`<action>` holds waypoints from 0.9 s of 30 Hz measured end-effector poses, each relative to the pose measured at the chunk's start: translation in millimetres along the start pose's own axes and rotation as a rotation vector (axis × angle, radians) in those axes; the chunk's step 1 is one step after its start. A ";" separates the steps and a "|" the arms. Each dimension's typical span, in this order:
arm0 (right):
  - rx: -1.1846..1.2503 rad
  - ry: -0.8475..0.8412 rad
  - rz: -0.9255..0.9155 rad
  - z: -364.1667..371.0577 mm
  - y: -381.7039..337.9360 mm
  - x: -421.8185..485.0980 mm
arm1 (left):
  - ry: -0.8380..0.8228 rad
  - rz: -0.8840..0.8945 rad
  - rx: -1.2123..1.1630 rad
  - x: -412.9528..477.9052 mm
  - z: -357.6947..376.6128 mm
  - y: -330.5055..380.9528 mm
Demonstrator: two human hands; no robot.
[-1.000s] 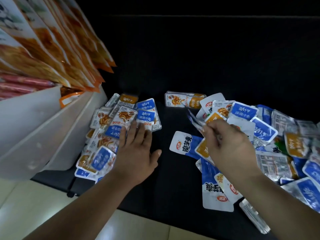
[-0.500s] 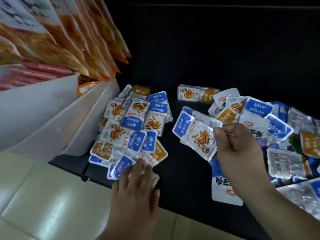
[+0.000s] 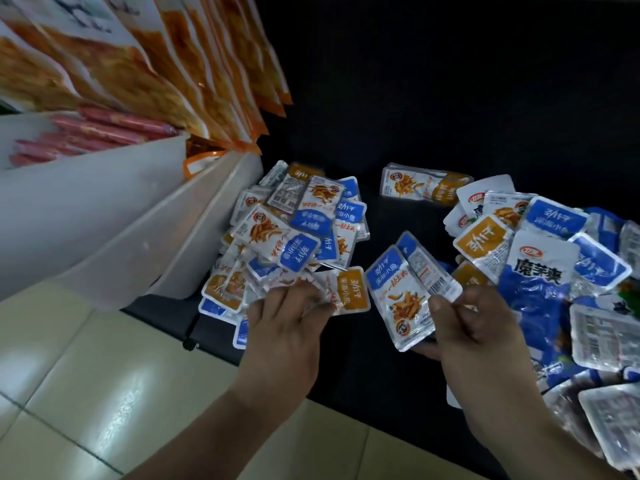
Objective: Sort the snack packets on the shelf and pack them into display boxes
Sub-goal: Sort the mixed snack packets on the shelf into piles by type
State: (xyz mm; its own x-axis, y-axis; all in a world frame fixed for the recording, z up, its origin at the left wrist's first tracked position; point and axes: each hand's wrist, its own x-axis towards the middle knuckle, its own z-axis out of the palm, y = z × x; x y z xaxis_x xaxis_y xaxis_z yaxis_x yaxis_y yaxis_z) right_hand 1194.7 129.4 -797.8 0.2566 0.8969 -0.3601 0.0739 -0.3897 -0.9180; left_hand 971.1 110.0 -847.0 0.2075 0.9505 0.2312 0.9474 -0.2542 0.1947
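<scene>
- On the black shelf (image 3: 381, 358), a right heap (image 3: 540, 271) of snack packets lies apart from a left pile (image 3: 294, 237)
- Left hand (image 3: 287, 327), palm down, fingers curled round the left pile's near packets
- Right hand (image 3: 474, 323) pinches two blue packets (image 3: 401, 296) between the heaps, thumb on top

There were two hands, the left hand (image 3: 284, 337) and the right hand (image 3: 481, 327). Small snack packets lay in two heaps, a left heap (image 3: 294, 233) and a right heap (image 3: 485, 237). Each held well over ten, too overlapped for an exact count. One short stack (image 3: 424, 187) sat apart at the back. The right hand held two packets (image 3: 398, 296). One large blue packet (image 3: 540, 271) showed plainly in the right heap. Three white boxes (image 3: 86, 209) stood at the left, one holding about five red sausages (image 3: 104, 128). At least six big orange bags (image 3: 207, 64) hung above.
</scene>
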 end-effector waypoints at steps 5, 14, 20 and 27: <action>-0.017 -0.044 -0.019 13.6 -10.6 -13.4 | -0.122 -0.428 -0.801 8.4 -42.4 56.5; -0.027 -0.264 -0.015 26.1 -16.8 -21.9 | 0.005 -0.923 -1.501 53.8 -60.5 62.9; -0.361 -0.222 -0.172 2.2 -9.5 7.9 | 0.146 -0.817 -1.036 66.7 -48.8 -2.0; -0.922 0.060 -0.578 -54.8 22.8 40.0 | 0.111 -0.529 -0.181 61.7 -33.1 -38.8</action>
State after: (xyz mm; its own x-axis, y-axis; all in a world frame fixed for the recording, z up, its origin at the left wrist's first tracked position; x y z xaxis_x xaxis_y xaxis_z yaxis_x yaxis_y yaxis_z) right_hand 1259.4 145.0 -824.1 -0.0044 0.9931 0.1171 0.8865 0.0581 -0.4591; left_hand 939.1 172.6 -808.8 -0.3199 0.9348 0.1543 0.8563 0.2155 0.4694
